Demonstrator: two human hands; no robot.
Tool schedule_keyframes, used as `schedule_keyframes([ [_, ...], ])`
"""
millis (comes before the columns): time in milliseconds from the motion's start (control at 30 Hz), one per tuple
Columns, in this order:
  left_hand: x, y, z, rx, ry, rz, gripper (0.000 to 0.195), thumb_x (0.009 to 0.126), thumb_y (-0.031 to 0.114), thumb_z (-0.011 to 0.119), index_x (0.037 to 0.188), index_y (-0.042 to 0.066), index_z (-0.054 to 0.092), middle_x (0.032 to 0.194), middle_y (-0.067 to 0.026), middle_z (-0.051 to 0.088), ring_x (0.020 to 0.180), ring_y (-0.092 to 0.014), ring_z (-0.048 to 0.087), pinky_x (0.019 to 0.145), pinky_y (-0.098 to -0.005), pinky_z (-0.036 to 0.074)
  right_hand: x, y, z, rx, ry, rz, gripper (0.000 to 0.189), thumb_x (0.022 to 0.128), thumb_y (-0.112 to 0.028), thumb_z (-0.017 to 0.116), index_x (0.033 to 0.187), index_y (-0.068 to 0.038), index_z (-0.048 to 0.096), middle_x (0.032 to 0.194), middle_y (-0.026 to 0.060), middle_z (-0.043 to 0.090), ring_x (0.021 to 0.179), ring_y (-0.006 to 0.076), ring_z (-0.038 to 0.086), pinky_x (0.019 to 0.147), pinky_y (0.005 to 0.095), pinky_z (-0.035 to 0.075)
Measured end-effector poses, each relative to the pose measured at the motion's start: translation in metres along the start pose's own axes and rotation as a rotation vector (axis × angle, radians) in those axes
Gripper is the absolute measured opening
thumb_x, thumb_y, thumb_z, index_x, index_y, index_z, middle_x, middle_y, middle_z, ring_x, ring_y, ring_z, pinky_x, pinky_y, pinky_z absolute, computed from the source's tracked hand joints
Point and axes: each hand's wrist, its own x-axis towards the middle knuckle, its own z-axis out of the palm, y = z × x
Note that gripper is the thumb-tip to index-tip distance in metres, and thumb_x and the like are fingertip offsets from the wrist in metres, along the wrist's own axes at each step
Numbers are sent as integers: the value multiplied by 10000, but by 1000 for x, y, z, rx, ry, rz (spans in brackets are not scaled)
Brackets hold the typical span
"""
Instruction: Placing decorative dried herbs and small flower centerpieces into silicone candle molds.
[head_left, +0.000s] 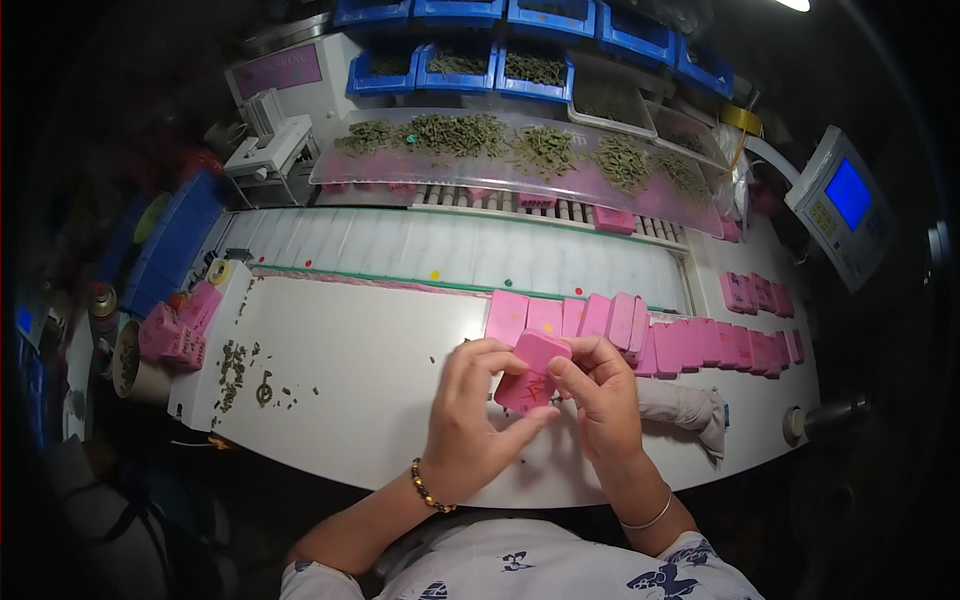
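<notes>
A pink rubber mould block (529, 390), marked with red writing, is held above the white table in front of me. My left hand (472, 405) grips its left side, fingertips on top and the thumb near its lower corner. On its right upper edge, the thumb and fingers of my right hand (604, 394) pinch it. A seam seems to run across the block; whether its halves are parted I cannot tell. Just beyond my hands stands a row of similar pink blocks (507, 315). A wrapped pale cloth bundle (682, 409) lies right of my right hand.
Small green pieces, probably wax (234, 367), lie scattered at the left. More green pieces (461, 135) are heaped on a translucent tray (360, 169) behind the white slatted strip (450, 240). Blue bins (536, 86) stand at the back. A control panel (840, 206) rises at the right.
</notes>
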Motion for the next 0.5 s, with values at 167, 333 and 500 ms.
schedule_keyframes([
  [167, 33, -34, 0, -72, 4, -166, 372, 706, 89, 760, 1029, 30, 587, 926, -53, 613, 796, -152, 577, 731, -276, 481, 7, -6, 2, -27, 18, 38, 263, 882, -33, 658, 1129, -15, 567, 998, 31, 628, 891, 74, 574, 803, 233, 473],
  [333, 77, -157, -60, 328, 276, -199, 309, 738, 139, 750, 991, 9, 628, 850, -56, 644, 695, -136, 600, 640, -292, 505, 1, -22, -5, -196, 15, -149, 366, 875, 7, 640, 1223, 0, 528, 1067, 52, 580, 1002, 109, 558, 885, 247, 461],
  [500, 96, -198, -100, 657, 277, -289, 294, 742, 220, 732, 953, 38, 641, 1000, -145, 644, 952, -320, 581, 869, -412, 467, -4, -32, -45, -425, 166, -275, 293, 855, 13, 645, 1142, -7, 586, 1054, 59, 593, 977, 119, 570, 845, 243, 459],
])
